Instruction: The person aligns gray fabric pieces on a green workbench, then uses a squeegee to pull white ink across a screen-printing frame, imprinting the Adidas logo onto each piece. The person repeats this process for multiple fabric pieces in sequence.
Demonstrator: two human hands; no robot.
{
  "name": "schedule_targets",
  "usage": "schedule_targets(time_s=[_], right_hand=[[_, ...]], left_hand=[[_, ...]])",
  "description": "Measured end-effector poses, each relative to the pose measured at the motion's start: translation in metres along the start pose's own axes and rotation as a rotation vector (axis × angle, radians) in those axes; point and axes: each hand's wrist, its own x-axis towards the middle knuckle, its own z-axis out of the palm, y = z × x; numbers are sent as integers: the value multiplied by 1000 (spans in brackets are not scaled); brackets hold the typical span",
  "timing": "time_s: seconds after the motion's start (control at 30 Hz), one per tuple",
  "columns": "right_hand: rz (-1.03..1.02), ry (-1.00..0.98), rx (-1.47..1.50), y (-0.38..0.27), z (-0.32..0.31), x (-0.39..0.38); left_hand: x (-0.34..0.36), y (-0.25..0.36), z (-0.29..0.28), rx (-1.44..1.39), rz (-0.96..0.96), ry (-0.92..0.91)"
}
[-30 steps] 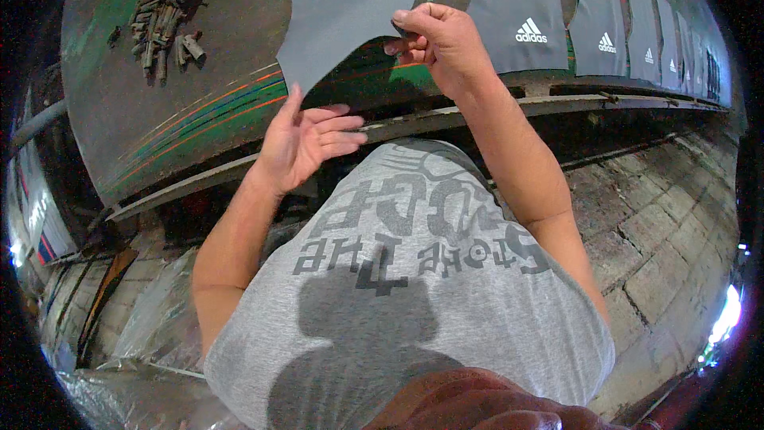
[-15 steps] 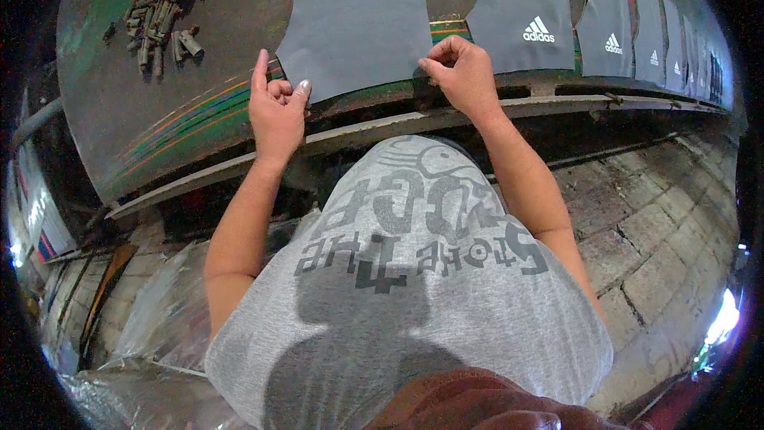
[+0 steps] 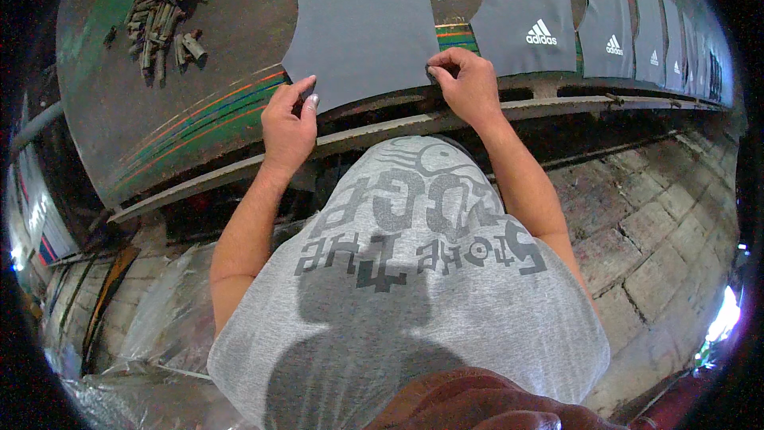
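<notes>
A plain grey fabric panel (image 3: 362,28) lies on the dark, paint-stained table in front of me. My left hand (image 3: 289,131) is at its lower left corner, fingers curled and index finger and thumb at the edge; the fingers cover that corner. At the lower right corner, my right hand (image 3: 468,87) pinches the cloth between thumb and fingertips. Just to the right lies another grey fabric panel (image 3: 525,0) that bears a white print near its lower edge.
More printed grey panels (image 3: 609,16) run in a row along the curving table to the right. Several short, dark stick-like pieces (image 3: 159,32) lie in a heap at the far left. A metal rail (image 3: 382,127) borders the table's near edge. Paving (image 3: 645,223) shows below right.
My left hand has moved slightly right and its raised index finger has bent down onto the cloth's corner. My right hand and the panel's near edge have shifted slightly right.
</notes>
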Motion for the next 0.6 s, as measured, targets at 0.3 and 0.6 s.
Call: schedule_targets(time_s=[0.3, 0.6], right_hand=[[-56, 47, 29, 8, -2, -7], [-55, 38, -27, 14, -18, -12]], left_hand=[[-1, 6, 3, 26, -4, -5], [129, -44, -49, 240, 201, 547]])
